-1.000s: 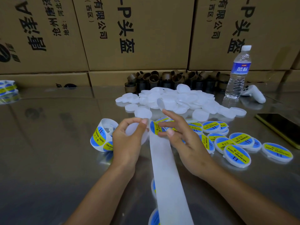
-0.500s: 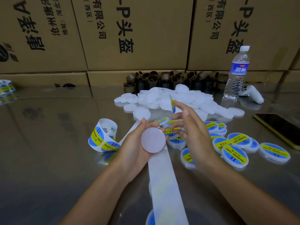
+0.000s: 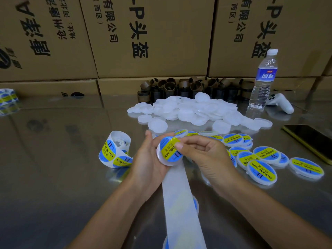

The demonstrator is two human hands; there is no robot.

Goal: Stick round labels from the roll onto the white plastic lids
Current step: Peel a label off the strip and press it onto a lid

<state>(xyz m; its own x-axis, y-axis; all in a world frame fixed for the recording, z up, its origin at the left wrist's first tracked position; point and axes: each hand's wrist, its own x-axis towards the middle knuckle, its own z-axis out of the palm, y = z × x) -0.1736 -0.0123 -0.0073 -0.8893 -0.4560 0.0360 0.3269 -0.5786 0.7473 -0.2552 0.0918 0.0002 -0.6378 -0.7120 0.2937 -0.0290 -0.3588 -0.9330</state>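
**Item in hand.** Round white plastic lid (image 3: 167,161), held above the reflective metal surface (image 3: 53,177), near its middle, with its face tilted toward the camera.

**Left hand** (image 3: 149,159). Grip narrow, with the fingers curled round the lid's left rim.

**Right hand** (image 3: 203,155). Grip closed, with the thumb tip pinching the right edge of the round blue and yellow label (image 3: 169,150) against the lid.

**Label.** Lies on the lid face, roughly centred. Whether it is pressed fully flat cannot be told.

**Label supply.**
- Roll of labels (image 3: 115,150), standing on the surface just left of the left hand, several labels showing.
- White backing strip (image 3: 181,203), bare, running from under the hands toward the camera.
- Second roll (image 3: 7,97), at the far left edge.

**Lids not done.** Heap of unlabelled white lids (image 3: 194,112), behind the hands, many pieces overlapping.

**Lids done.** Cluster of labelled lids (image 3: 260,159), face up, right of the hands, a few overlapping.

**Other.**
- Brown cardboard cores (image 3: 179,87), behind the heap.
- Clear water bottle (image 3: 263,78), upright, far right.
- White handheld controller (image 3: 282,105), just beside the bottle.
- Dark phone (image 3: 310,141), at the right edge.
- Printed cardboard boxes (image 3: 152,33), stacked along the back.

**Progress, as judged.** Under way, and probably less than half done, since the heap looks larger than the cluster. The current piece is at the stick-down step. It likely needs smoothing and then setting down with the finished ones.
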